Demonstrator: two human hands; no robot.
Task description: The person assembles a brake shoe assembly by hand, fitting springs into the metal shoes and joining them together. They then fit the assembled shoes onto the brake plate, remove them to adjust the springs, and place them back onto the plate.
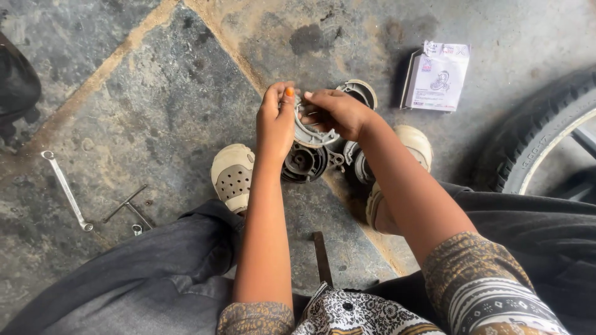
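Two hands grasping one curved brake shoe point(312, 133): left hand point(276, 118) pinching its left end, right hand point(338, 111) gripping right end; round drum plate point(303, 162) directly below hands; white box point(436, 75) beyond right hand

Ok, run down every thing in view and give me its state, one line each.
Left hand: gripping the brake shoe.
Right hand: gripping the same shoe.
Brake shoe: held up, off the floor.
Round drum plate: flat on the floor under the hands.
Small box: on the floor, flap raised.
Ring spanner: lying loose on the floor.
Tyre: at right, partly out of frame.
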